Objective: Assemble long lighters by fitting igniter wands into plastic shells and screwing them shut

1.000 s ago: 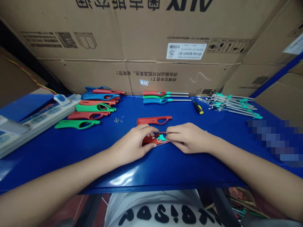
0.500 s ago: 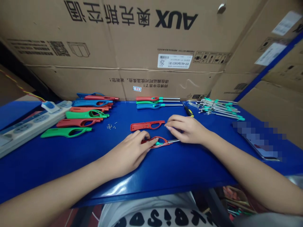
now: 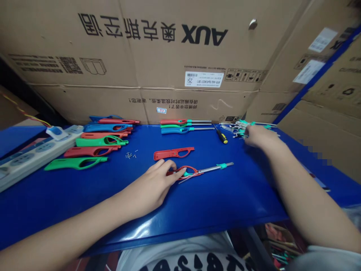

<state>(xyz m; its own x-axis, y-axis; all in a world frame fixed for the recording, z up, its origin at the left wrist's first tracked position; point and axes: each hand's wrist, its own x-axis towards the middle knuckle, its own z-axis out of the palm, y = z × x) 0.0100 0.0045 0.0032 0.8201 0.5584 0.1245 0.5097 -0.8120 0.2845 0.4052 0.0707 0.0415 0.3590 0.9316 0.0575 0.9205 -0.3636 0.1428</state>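
My left hand (image 3: 158, 182) holds a red lighter shell (image 3: 191, 168) down on the blue table, thumb and fingers on its left end. A teal trigger shows in the opening, and a metal tube (image 3: 210, 169) with a teal collar sticks out to the right. A thin wire lies along the lower edge. Just behind it rests the matching red shell half (image 3: 174, 153), inner side up. Over on the right, my right hand (image 3: 261, 136) reaches into a pile of metal tubes with teal parts (image 3: 241, 130); its fingertips are partly hidden and blurred.
Several red, blue and green lighter shells (image 3: 88, 151) lie at left, beside a white power strip (image 3: 42, 152). Small screws (image 3: 131, 155) are near them. Lighters with tubes (image 3: 180, 130) and a yellow-black screwdriver (image 3: 222, 136) lie at the back, before a cardboard wall (image 3: 158, 71).
My right hand has left the metal tube and moved right and back to the pile. The teal collar on the tube now shows. My left hand stays on the red lighter shell.
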